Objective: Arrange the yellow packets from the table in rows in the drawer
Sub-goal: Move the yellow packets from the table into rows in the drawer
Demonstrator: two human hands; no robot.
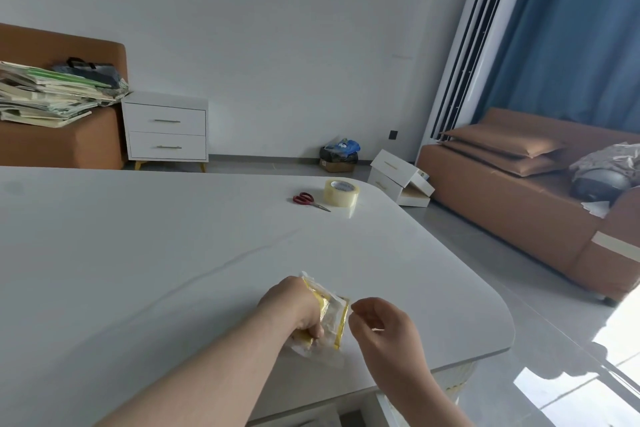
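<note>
A small bunch of yellow packets (329, 317) is clenched in the left hand (294, 305) at the near edge of the table (138, 253). The right hand (384, 329) is held just beside them, its grip loosely curled on nothing. Gathering appears under way; a carry down to the drawer (346, 418), barely seen below the table, would be called for next.

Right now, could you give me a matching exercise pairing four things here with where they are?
Things:
1. packets
2. scissors
3. tape
4. papers

Places:
A. on the sofa at far left
B. gripped in the left hand
C. on the table, just left of the tape
D. nearest the table's far right corner

Pairs: 1-B, 2-C, 3-D, 4-A
</note>
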